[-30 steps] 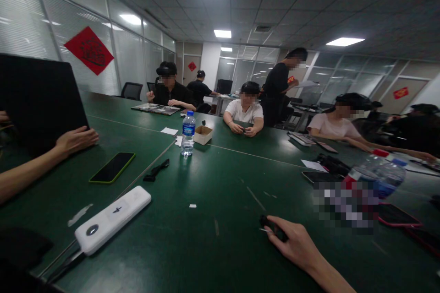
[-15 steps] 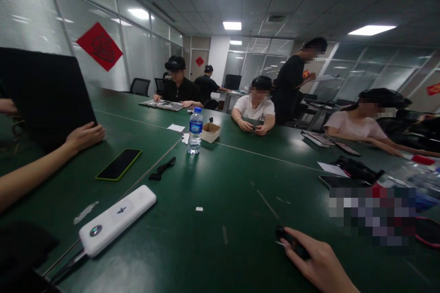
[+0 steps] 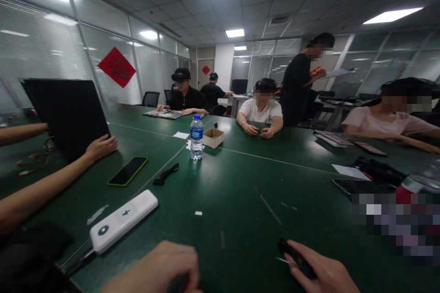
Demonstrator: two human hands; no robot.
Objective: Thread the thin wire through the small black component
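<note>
At the bottom right, my right hand point(image 3: 323, 274) rests on the green table point(image 3: 233, 183), its fingers closed over a small black object point(image 3: 287, 248). A thin pale tip sticks out to the left of that object. My left hand point(image 3: 161, 268) comes in at the bottom centre, knuckles up and fingers curled under, so whatever is inside it is hidden. A white power bank point(image 3: 123, 221) lies just to its upper left.
A neighbour's arm reaches in from the left, their hand point(image 3: 101, 146) holding up a black panel point(image 3: 68, 114). A phone point(image 3: 128, 170), a black strap point(image 3: 165, 174), a water bottle point(image 3: 196, 137) and a small cardboard box point(image 3: 213, 138) lie farther out. Several people sit around the table.
My left hand has come into view at the bottom centre. The view has swung left and tilted, so my right hand with the black object now sits lower in the picture.
</note>
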